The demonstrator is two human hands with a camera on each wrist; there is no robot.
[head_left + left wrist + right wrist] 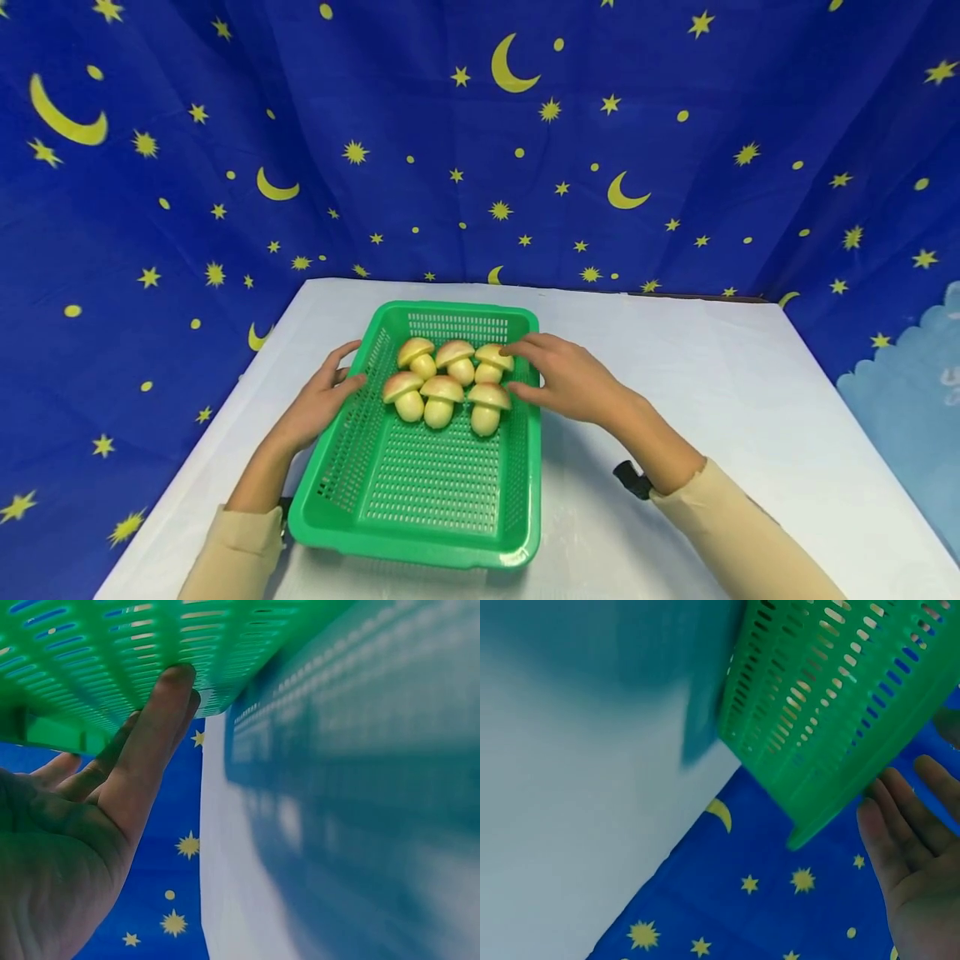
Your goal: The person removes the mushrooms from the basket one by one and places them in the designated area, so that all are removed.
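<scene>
A green basket (416, 553) is sitting on the counter (675, 367), its long sides running away from the person. Six mushrooms (441, 400) are lying inside it, in two rows of three toward the basket's far end. Their rounded caps are pointing to that end and their pale yellow stems to the near end, and the caps are showing a reddish tint on top. The slotted floor is showing through the basket's near half, and slots are running through its walls too.

The left hand (318, 400) is resting against the basket's left side, its fingers stretching along the outer wall and its thumb lying at the rim. The right hand (570, 379) is reaching over the basket's right rim, thumb and fingers standing apart beside the right-hand mushrooms; whether the fingertips are touching them, one cannot tell.

The counter is spreading white around the basket, more widely to its right. Behind the basket and to its left, a dark blue cloth (420, 92) is hanging, carrying yellow moons, stars and dots. Well to the basket's right, a light blue patch (911, 400) with scalloped edges is showing.
</scene>
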